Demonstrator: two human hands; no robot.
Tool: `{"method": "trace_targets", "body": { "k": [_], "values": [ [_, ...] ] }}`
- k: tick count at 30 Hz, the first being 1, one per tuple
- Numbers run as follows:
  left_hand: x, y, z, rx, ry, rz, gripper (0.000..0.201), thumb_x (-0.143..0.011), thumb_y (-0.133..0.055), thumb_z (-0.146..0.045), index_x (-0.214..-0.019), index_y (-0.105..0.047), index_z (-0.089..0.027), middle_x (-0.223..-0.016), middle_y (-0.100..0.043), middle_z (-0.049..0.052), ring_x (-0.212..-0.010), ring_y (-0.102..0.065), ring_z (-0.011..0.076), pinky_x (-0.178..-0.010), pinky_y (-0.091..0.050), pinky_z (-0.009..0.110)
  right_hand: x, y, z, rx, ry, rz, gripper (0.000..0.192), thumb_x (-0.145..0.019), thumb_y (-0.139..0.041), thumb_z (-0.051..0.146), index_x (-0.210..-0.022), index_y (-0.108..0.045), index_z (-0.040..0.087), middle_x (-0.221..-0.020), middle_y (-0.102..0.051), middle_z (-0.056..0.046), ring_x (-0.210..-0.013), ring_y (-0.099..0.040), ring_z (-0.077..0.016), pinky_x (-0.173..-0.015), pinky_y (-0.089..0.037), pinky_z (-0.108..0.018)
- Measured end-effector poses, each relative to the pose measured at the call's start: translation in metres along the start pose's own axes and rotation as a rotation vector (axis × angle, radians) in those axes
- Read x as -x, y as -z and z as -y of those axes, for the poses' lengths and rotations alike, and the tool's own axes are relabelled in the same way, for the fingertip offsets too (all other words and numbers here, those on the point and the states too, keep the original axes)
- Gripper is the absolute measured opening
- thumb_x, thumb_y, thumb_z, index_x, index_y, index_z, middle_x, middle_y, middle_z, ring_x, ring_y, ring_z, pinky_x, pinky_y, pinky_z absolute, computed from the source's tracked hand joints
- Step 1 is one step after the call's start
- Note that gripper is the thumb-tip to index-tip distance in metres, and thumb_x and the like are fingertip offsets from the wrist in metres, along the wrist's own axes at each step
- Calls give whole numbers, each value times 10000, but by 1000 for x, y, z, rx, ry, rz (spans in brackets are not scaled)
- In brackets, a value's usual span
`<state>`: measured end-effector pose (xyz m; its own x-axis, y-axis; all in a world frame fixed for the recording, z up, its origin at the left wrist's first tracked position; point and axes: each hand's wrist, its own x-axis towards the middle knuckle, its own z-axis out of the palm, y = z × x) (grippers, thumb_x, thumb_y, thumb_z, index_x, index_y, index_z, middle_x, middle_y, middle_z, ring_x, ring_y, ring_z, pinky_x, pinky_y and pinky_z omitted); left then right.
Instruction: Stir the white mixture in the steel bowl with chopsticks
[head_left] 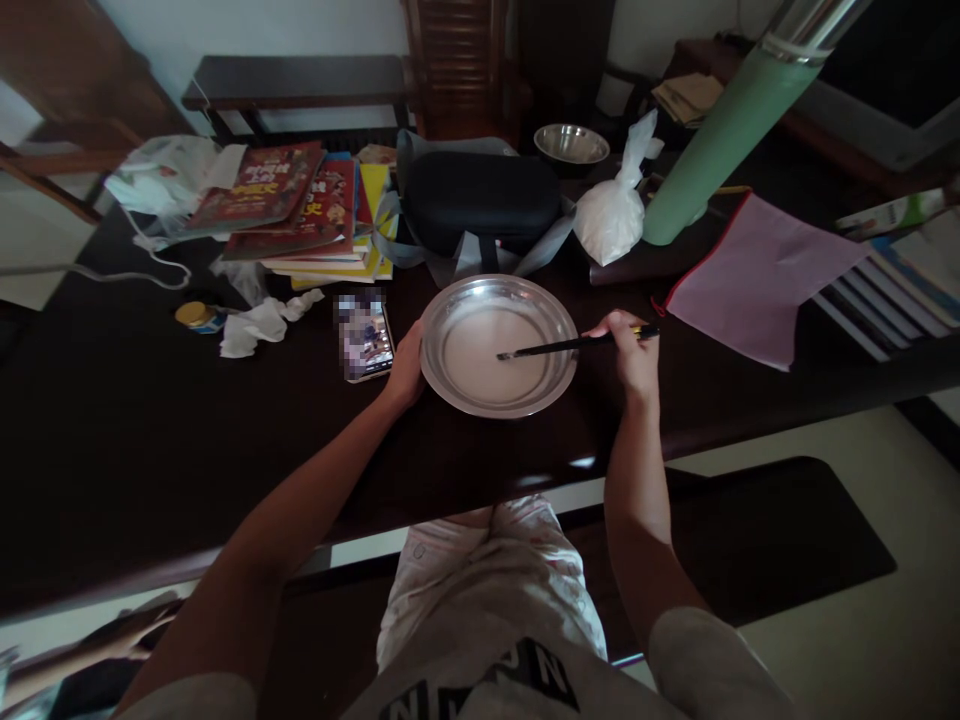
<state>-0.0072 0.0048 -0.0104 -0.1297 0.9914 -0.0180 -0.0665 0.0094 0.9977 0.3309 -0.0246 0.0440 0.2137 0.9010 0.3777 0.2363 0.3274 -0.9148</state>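
A round stainless-steel basin point(499, 408) stands on the dark table in front of me, with a whitish, cloudy mixture point(487, 365) in it. My left hand point(406, 365) grips the basin's left rim, its fingers partly hidden by the side. From the right, my right hand point(632, 350) is closed around black chopsticks point(547, 348) with gold-marked ends. Their tips dip into the mixture near the basin's middle. Just left of my left hand lies a phone point(366, 338) with its screen lit.
Crumpled tissues point(255, 326), a small yellow-lidded jar point(199, 318) and stacked books point(292, 215) are on the left. Behind the basin sit a black case point(484, 195), a tied bag of white powder point(611, 220) and a tall green bottle point(731, 140). A pink pouch point(757, 275) lies right.
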Motion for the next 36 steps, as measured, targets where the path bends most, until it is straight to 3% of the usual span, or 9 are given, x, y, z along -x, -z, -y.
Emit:
{"method": "trace_targets", "body": {
  "k": [4,10,16,22,27,33,36],
  "values": [
    [1,-3,-3,37,26,-7,446,-892,-663,-666,-1005,-785,-253,-1147,-831,66,-1239,-733,302,-1108,-583,448,0,-4,2,16,9,146,562,-837,-763,814,-676,-773,276,-747,-800,-17,-767,-766,-221,-793,-602,-389],
    [3,-6,-5,-2,-8,-17,486,-923,-636,-688,-992,-778,-228,-1100,-832,83,-1166,-745,302,-1077,-593,453,-1,1,-2,-2,-2,-36,586,-882,-716,812,-649,-730,275,-641,-746,7,-678,-743,-209,-788,-595,-389],
    [4,-6,-6,67,50,-22,461,-922,-666,-661,-1013,-796,-228,-1088,-848,73,-1188,-751,300,-1099,-597,446,0,-4,1,7,15,149,554,-840,-767,809,-690,-791,277,-745,-799,-16,-764,-758,-211,-783,-590,-373],
    [2,-5,-4,22,27,-17,486,-938,-615,-680,-1038,-795,-239,-1135,-839,72,-1202,-746,299,-1076,-592,425,0,1,-1,1,-18,-19,556,-887,-729,789,-668,-748,279,-652,-755,6,-669,-741,-207,-763,-602,-379],
    [1,-1,-1,-10,-12,-1,523,-938,-613,-708,-1073,-795,-236,-1124,-828,72,-1174,-745,283,-1047,-590,411,0,-3,1,1,-4,157,534,-849,-768,793,-690,-796,284,-740,-799,-14,-752,-761,-214,-775,-602,-372],
    [-1,0,2,7,28,13,509,-934,-609,-697,-1087,-796,-249,-1129,-829,77,-1167,-750,291,-1044,-593,425,-1,0,0,8,-7,11,578,-884,-711,811,-670,-753,275,-687,-765,-6,-712,-748,-212,-775,-606,-379],
    [-1,-2,0,0,-3,4,489,-936,-627,-677,-1069,-800,-239,-1198,-829,87,-1217,-733,306,-1095,-572,446,0,0,0,-5,-4,63,561,-882,-728,799,-672,-766,280,-686,-762,-5,-713,-751,-213,-784,-610,-385]
  ]
}}
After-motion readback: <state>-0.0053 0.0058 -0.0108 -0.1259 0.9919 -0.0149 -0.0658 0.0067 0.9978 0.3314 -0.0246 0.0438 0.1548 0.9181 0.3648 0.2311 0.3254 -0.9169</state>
